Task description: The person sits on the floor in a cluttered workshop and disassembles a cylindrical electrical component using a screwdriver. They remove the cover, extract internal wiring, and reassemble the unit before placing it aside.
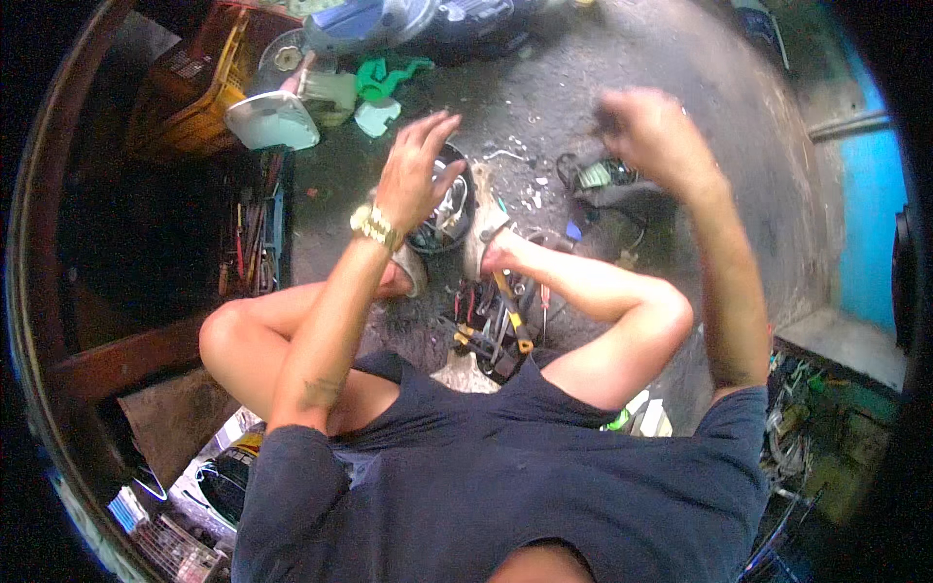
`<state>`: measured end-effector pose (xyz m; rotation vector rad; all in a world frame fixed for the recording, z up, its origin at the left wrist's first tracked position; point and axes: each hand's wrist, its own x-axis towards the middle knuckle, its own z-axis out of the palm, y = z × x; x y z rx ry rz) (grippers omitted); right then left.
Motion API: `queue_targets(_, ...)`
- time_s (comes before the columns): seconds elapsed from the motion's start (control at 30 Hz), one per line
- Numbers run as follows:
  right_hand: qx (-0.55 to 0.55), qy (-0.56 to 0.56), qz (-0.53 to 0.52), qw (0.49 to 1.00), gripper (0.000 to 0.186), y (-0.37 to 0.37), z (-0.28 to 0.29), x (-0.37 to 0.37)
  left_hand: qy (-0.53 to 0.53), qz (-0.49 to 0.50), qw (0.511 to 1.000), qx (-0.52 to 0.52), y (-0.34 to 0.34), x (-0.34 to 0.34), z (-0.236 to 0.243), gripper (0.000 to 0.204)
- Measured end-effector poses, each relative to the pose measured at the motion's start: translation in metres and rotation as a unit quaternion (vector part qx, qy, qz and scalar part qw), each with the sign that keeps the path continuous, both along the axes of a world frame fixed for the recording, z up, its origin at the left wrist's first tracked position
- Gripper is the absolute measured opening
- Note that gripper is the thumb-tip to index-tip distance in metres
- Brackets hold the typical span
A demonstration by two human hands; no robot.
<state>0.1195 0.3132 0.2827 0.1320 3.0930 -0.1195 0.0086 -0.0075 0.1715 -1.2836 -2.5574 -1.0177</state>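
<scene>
My left hand (pixel 418 165) is raised with fingers apart and holds nothing, over a round black container (pixel 447 223) of small parts between my feet. My right hand (pixel 646 136) is raised to the right, blurred, its fingers curled; whether something dark sits in them I cannot make out. Beyond it a dark corded device (pixel 598 177) with a pale green part lies on the floor. Pliers and other hand tools (pixel 510 316) lie between my bent legs.
A yellow crate (pixel 204 97), white plastic pieces (pixel 272 119) and a green plastic item (pixel 384 76) stand at the upper left. A rack of tools (pixel 253 223) is left, a metal ledge (pixel 836 345) right. The concrete floor (pixel 535 78) carries scattered scraps.
</scene>
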Motion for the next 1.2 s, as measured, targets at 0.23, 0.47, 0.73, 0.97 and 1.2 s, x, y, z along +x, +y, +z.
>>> queue_targets(0.23, -0.199, 0.145, 0.159, 0.956, 0.026, -0.139, 0.167, -0.021, -0.178, -0.143, 0.973, 0.022, 0.024, -0.021, 0.043, 0.038)
queue_targets(0.47, -0.201, 0.146, 0.164, 0.955, 0.016, -0.142, 0.106, -0.048, -0.123, -0.039, 0.990, 0.048, 0.023, -0.014, 0.016, 0.023)
queue_targets(0.73, -0.223, 0.112, 0.156, 0.956, 0.016, -0.148, 0.089, -0.056, -0.124, -0.059, 0.990, -0.016, 0.014, -0.016, -0.009, 0.020)
queue_targets(0.97, -0.227, 0.112, 0.161, 0.954, 0.016, -0.148, 0.084, -0.059, -0.128, -0.053, 0.990, -0.014, 0.013, -0.016, -0.013, 0.020)
queue_targets(1.2, -0.217, 0.106, 0.153, 0.958, 0.017, -0.146, 0.080, -0.060, -0.137, -0.049, 0.989, -0.015, 0.014, -0.013, -0.011, 0.021)
